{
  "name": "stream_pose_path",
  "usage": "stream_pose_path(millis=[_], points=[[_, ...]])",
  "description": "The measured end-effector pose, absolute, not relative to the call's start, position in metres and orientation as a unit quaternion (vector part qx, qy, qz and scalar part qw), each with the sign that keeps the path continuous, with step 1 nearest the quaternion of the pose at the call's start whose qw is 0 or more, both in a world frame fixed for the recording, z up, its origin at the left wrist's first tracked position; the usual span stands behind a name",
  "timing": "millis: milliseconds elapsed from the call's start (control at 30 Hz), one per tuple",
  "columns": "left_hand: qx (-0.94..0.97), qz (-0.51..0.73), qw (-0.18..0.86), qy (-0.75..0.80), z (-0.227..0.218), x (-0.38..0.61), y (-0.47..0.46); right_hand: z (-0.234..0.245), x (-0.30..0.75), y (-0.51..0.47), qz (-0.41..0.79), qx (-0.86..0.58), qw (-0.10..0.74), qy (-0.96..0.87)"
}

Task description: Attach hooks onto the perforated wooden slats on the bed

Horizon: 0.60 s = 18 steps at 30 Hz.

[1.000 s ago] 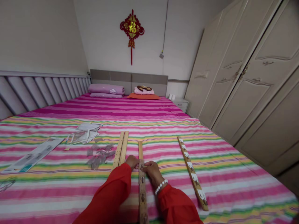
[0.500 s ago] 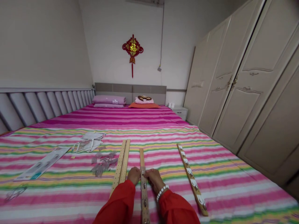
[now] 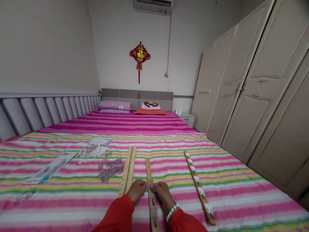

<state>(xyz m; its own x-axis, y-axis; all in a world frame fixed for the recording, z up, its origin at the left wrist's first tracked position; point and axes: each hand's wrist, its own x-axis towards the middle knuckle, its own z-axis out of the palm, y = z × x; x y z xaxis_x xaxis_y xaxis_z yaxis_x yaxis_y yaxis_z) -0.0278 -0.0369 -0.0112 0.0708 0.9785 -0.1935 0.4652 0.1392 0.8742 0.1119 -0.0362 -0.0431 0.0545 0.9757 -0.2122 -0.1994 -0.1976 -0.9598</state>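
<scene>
While between both hands (image 3: 137, 190) (image 3: 163, 193), wooden strip (image 3: 151, 194) lengthwise toward headboard (image 3: 131, 94).

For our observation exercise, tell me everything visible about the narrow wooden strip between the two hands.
The narrow, pale wooden-looking strip appears to lie flat on multicoloured striped cloth, pointing away from the camera. Its far end is bare; nearer, small shiny metallic fittings sit in a row. The left hand and right hand seem to touch it beside the farthest fitting. The picture cuts off its near end.

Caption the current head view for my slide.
Left hand and right hand at a wooden strip with metal fittings, another strip with white pieces to its right, on striped bedding.
</scene>
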Motion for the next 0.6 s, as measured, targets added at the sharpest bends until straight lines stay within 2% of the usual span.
stream_pose_path(millis=[133, 300, 400, 600], points=[[0.554, 0.430, 0.266, 0.662, -0.003, -0.087, -0.030, -0.046, 0.114, -0.035, 0.578, -0.534, 0.513, -0.343], [0.569, 0.382, 0.047, 0.726, -0.007, -0.157, -0.023, -0.050, 0.119, -0.036, 0.580, -0.542, 0.500, -0.347], [0.584, 0.322, 0.006, 0.746, -0.010, -0.170, -0.022, -0.050, 0.122, -0.037, 0.589, -0.523, 0.497, -0.363], [0.578, 0.268, 0.018, 0.771, -0.002, -0.168, -0.025, -0.048, 0.125, -0.038, 0.607, -0.518, 0.483, -0.361]])
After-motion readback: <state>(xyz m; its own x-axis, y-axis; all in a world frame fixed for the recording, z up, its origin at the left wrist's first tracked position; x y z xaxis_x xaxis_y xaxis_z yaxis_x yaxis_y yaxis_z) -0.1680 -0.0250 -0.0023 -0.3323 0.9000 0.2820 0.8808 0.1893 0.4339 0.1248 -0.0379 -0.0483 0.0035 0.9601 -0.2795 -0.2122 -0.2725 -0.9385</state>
